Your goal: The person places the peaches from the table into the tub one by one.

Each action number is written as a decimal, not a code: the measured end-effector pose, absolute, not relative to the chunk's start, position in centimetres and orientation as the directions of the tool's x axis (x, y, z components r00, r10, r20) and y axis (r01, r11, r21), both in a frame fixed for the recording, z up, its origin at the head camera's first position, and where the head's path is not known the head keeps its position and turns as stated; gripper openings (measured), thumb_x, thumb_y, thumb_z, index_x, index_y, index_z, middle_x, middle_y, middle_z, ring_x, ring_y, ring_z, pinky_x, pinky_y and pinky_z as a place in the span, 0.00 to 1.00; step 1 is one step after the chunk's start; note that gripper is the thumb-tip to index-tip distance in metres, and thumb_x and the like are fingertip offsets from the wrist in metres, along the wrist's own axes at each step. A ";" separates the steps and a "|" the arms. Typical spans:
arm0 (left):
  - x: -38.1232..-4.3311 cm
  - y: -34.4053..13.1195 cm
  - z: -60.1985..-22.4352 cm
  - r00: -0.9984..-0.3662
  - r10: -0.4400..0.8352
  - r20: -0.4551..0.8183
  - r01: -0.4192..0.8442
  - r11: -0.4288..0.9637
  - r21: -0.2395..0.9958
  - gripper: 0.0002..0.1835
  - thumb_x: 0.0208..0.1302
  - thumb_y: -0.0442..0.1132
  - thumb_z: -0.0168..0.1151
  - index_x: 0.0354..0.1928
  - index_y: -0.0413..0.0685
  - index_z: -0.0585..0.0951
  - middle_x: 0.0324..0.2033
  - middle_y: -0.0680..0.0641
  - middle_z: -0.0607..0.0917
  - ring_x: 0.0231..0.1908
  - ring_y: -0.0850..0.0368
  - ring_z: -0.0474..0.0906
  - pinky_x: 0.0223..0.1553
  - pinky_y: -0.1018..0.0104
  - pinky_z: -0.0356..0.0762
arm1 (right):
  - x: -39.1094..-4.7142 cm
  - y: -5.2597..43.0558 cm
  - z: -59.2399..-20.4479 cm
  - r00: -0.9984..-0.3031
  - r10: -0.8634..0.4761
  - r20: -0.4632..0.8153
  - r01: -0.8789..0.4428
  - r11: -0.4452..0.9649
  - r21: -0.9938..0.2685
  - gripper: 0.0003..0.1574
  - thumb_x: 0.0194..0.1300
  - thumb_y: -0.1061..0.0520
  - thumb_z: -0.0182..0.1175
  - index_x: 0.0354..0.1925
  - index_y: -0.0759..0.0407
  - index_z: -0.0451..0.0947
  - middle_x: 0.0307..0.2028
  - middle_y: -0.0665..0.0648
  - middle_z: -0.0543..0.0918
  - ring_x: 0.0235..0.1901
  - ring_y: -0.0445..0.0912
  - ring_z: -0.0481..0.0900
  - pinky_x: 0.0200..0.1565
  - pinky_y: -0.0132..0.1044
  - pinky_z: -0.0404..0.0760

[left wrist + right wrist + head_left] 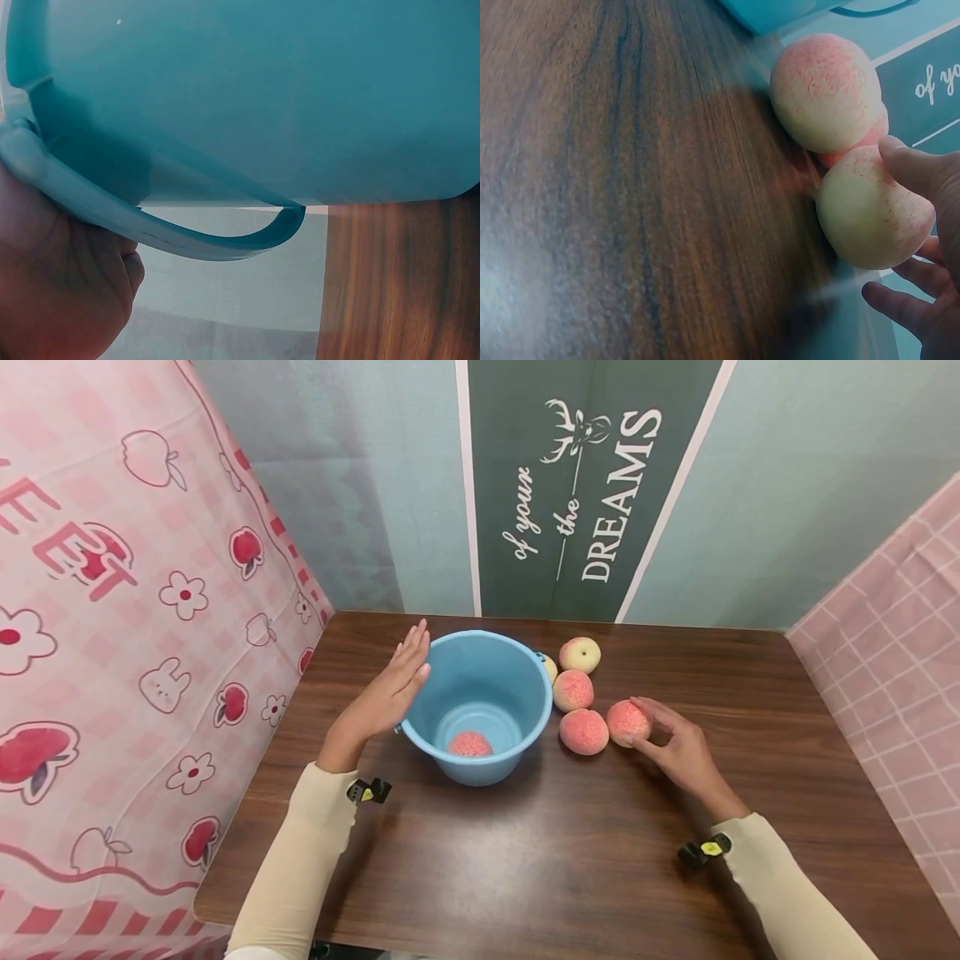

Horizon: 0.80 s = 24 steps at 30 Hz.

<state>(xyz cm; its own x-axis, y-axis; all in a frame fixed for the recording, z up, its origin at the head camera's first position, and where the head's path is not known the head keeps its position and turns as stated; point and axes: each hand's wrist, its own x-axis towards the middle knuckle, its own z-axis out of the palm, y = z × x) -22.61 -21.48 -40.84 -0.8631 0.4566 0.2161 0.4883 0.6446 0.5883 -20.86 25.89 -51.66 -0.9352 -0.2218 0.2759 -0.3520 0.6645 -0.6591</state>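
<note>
A blue plastic bucket (480, 773) stands upright on the table with one pink peach (470, 745) inside on its bottom. My left hand (392, 687), fingers extended, rests against the bucket's left rim; in the left wrist view the bucket's handle (217, 247) hangs down beside the palm. To the right of the bucket, my right hand (681, 750) holds a pink and cream peach (627, 723) between thumb and fingers. That peach sits at the table surface, close against a neighbouring peach (584, 732). In the right wrist view the thumb lies on top of the held peach (870, 214).
More peaches lie between the bucket and the right hand: a pink one (573, 691), a pale one (581, 655) and one partly hidden behind the bucket rim (552, 669). The brown wooden table (525, 860) meets printed cloths at its back and sides.
</note>
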 end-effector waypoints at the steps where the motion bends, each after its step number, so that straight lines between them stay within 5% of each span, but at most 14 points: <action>1: -22.6 -21.5 -40.8 -0.863 0.456 0.215 0.487 0.644 0.590 0.31 0.75 0.47 0.36 0.73 0.54 0.39 0.74 0.51 0.37 0.72 0.57 0.29 0.69 0.52 0.34 | -20.9 25.9 -51.8 -0.934 -0.225 0.277 -0.355 0.665 -0.658 0.40 0.53 0.52 0.71 0.64 0.45 0.69 0.63 0.49 0.71 0.58 0.49 0.73 0.49 0.45 0.77; 24: -22.4 -21.4 -40.8 -0.858 0.464 0.221 0.497 0.637 0.589 0.31 0.76 0.49 0.34 0.73 0.52 0.39 0.74 0.50 0.36 0.71 0.58 0.28 0.69 0.53 0.32 | -20.9 26.0 -52.4 -0.945 -0.205 0.253 -0.324 0.674 -0.664 0.49 0.48 0.50 0.74 0.66 0.34 0.63 0.64 0.51 0.69 0.61 0.52 0.69 0.52 0.53 0.73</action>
<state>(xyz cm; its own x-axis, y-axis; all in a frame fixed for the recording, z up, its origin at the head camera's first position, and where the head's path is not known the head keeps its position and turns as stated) -22.36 -21.43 -40.80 -0.8575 0.4644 0.2213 0.4971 0.6370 0.5892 -20.93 25.98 -52.41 -0.9454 -0.2047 0.2535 -0.3239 0.6744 -0.6635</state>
